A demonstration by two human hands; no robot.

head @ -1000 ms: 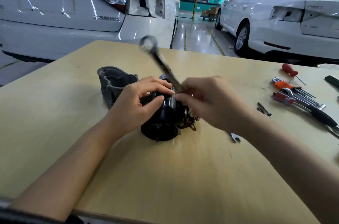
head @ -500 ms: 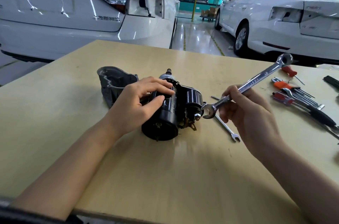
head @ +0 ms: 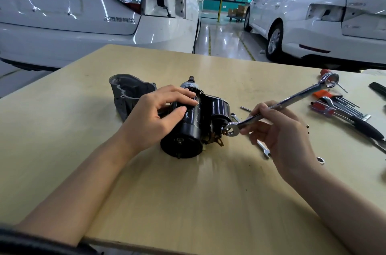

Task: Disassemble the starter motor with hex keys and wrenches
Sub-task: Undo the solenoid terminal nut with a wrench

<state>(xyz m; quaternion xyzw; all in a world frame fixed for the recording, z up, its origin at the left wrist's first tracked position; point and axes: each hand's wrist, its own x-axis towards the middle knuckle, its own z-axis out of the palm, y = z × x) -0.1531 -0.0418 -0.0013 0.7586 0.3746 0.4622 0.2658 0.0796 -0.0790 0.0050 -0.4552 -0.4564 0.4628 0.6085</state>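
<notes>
both hands busy: left hand (head: 155, 118) steadies starter motor (head: 194, 127), right hand (head: 279, 129) holds wrench (head: 277, 106).

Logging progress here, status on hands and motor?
Left hand grips black starter motor. Right hand holds chrome combination wrench, open end at motor's terminal nut. Nothing obstructing.

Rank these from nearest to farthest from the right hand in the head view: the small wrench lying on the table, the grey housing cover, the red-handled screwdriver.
From the right hand:
1. Small wrench, on the table partly under that hand.
2. Red-handled screwdriver, far right, beyond the held wrench's ring end.
3. Grey housing cover, far left, behind the left hand on the starter motor.
</notes>
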